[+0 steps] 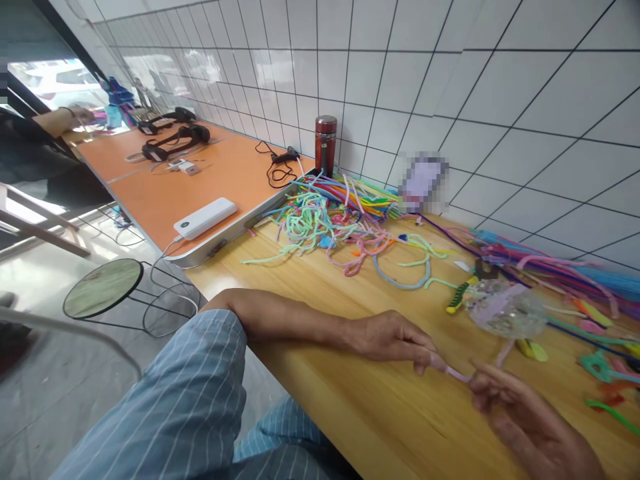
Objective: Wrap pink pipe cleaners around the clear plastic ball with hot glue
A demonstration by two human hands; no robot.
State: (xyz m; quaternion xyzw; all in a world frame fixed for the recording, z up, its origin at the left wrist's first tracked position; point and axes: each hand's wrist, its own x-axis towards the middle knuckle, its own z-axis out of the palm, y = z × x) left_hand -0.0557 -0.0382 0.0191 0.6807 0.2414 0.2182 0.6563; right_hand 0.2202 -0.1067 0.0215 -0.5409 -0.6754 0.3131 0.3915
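A thin pale-purple pipe cleaner (457, 375) stretches between my two hands above the wooden table. My left hand (395, 339) pinches one end between thumb and fingers, its forearm lying along the table edge. At the other end, my right hand (525, 413) has its thumb and index finger closed on the strip; it is slightly blurred. Just beyond the hands sits a clear plastic bag (505, 308) with small pieces in it, and beside it lie yellow-and-black pliers (459, 297). A tangle of green and pink pipe cleaners (315, 223) lies farther back.
Pink, purple and blue pipe cleaners (560, 267) lie along the tiled wall. A red thermos (325, 147) and a phone (424, 181) stand by the wall. A white power bank (206, 218) and headsets (177, 142) rest on the orange table. Another person's arm (60, 121) shows far left.
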